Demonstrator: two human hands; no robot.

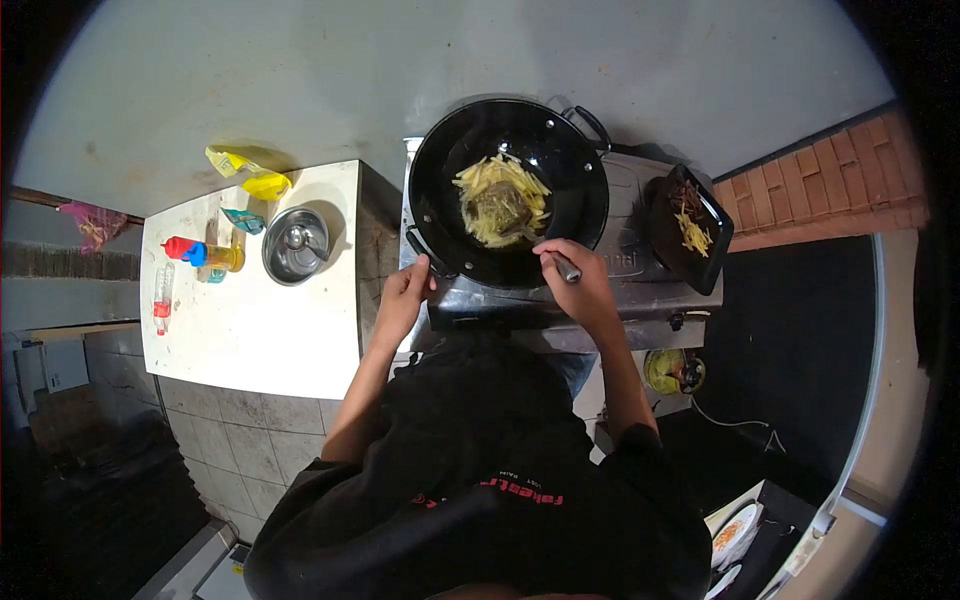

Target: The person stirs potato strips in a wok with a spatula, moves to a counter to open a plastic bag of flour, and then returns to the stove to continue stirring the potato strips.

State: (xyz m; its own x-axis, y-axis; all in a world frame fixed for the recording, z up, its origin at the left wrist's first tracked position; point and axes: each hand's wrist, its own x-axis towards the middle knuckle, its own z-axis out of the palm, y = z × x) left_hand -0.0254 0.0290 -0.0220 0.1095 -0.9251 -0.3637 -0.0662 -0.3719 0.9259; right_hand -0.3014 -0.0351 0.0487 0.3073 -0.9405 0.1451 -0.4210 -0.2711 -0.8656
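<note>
A large black wok (440,145) sits on the stove, holding pale yellow strips (500,175) that look like cut potato, in a little oil. My left hand (404,292) is closed on the near-left wok handle (415,241), thumb on top. With my right hand (578,283) I grip the handle of a spatula (567,268) at the wok's near-right rim. Its broad head lies among the strips in the middle of the wok, partly hidden by food and glare.
Right of the wok, a black tray (712,250) carries yellow strips and dark reddish pieces on the steel stove (625,200). On the white table (265,345) at left stand a steel bowl (296,245), an oil bottle (222,257), a red-capped bottle (178,247) and a yellow packet (266,186).
</note>
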